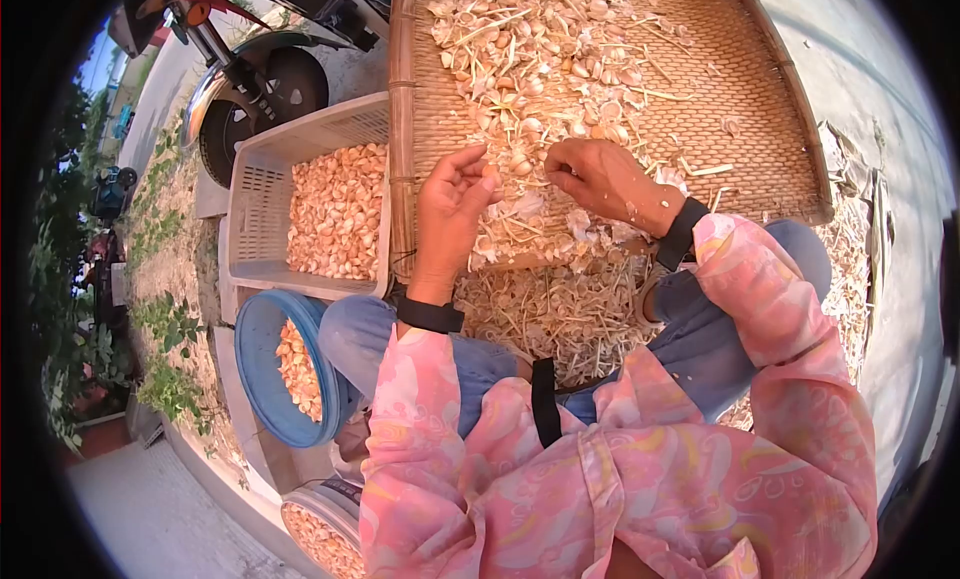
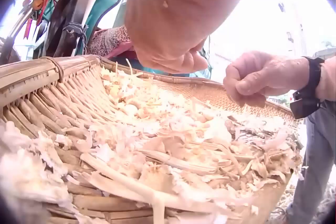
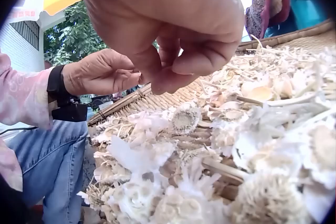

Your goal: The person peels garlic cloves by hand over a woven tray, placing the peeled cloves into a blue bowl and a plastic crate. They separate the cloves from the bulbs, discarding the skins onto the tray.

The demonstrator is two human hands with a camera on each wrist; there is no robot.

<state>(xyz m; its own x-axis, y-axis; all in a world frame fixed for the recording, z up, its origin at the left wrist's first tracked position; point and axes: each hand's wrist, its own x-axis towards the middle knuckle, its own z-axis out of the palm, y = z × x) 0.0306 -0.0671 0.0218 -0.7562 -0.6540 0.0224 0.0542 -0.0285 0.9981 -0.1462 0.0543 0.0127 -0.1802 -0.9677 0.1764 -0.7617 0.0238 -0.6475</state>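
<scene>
Above the near left part of a woven tray [image 1: 740, 129], the left hand [image 1: 450, 219] pinches what looks like a small garlic clove [image 1: 490, 173] between thumb and fingers. The right hand [image 1: 618, 187] is just to its right, fingers curled, with nothing visible in it. In the left wrist view, the left hand [image 2: 181, 19] fills the top and the right hand [image 2: 265, 77] is apart from it. Curled fingers of the right hand [image 3: 168, 29] hang over papery skins [image 3: 142, 155] in the right wrist view, partly hiding the left fingertips. Garlic cloves [image 1: 530, 74] and stalks lie on the tray.
Left of the tray stands a crate [image 1: 255, 214] of cloves, with a blue basin [image 1: 262, 379] and another container [image 1: 325, 534] of cloves nearer. Skins and stalks [image 1: 570, 314] lie below the tray's near edge, between the legs. A motorbike wheel [image 1: 285, 84] is beyond the crate.
</scene>
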